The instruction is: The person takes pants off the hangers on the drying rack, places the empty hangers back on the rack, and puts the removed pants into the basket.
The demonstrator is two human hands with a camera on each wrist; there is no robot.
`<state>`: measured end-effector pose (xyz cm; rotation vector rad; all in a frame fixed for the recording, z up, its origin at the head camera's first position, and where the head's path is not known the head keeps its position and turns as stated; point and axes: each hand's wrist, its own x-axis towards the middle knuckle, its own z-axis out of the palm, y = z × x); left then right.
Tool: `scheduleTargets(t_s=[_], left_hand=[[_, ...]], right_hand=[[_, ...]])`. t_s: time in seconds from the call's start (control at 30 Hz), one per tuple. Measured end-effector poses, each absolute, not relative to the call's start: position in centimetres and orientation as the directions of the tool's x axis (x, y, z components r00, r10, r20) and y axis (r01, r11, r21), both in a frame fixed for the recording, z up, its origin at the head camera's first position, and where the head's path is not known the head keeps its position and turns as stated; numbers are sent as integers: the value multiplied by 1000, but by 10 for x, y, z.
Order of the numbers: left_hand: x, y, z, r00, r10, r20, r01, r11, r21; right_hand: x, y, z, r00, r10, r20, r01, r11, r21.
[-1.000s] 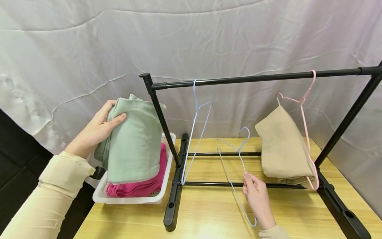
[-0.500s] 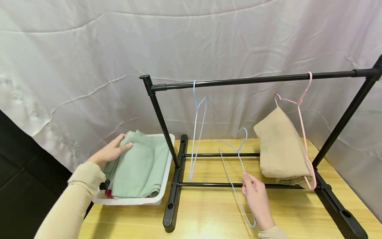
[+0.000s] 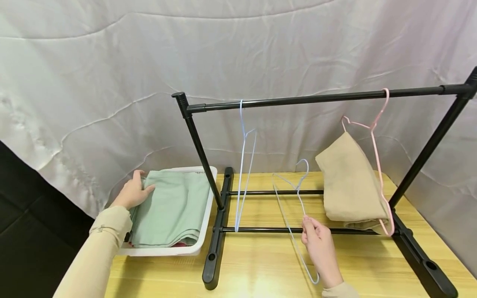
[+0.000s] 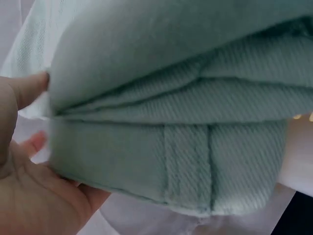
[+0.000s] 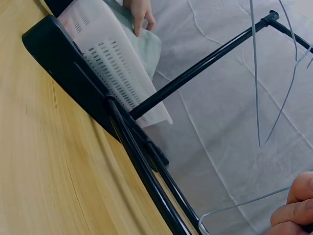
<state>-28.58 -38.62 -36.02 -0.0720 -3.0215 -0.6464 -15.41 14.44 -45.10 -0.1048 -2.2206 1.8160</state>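
Note:
Folded pale green trousers (image 3: 171, 207) lie in a white plastic basket (image 3: 197, 248) at the left; a belt loop (image 4: 188, 166) shows on their waistband in the left wrist view. My left hand (image 3: 132, 191) is at their left edge, fingers spread, thumb touching the cloth and some fingers partly hidden beneath it. With the fingers of my right hand (image 3: 320, 248) I pinch a light blue wire hanger (image 3: 299, 192) by one arm, low over the table, its hook pointing up and away. In the right wrist view only part of that hand (image 5: 296, 210) shows.
A black clothes rack (image 3: 298, 100) stands on the wooden table (image 3: 261, 265). From its bar hang a bare blue hanger (image 3: 242, 165) and a pink hanger (image 3: 377, 153) with folded beige cloth (image 3: 350, 186). Behind is a grey curtain (image 3: 261, 49).
My left hand has lowered the green trousers into the basket over the pink cloth, and its fingers have spread. The hanging blue hanger has swung slightly. My right hand has stayed put.

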Motion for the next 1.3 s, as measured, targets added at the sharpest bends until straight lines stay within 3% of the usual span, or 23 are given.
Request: scheduleTargets(t_s=[0.4,0.67,0.87,1.03,1.3], left_hand=[[-291,-372,-385,-987,80,142,116,956,269],[-286,-342,-378,-989,-4,151,19,988,152],[-291,-299,-380,-947,222,231,234,972,27],[-291,-298,-393,-963,215,162,217,976,-4],[-301,-315,-403,-989,144,-44,139,986,95]], right_hand=[[-153,149,-450,-958,237,161,-112,206,-972],[-152,151,-451,-955,245,167,-117,206,-972],[-153,152,-450,-952,251,176,-123,215,-969],[-151,152,-447,-953,242,185,-129,231,-964],[-149,152,-445,-953,233,194,-141,226,-964]])
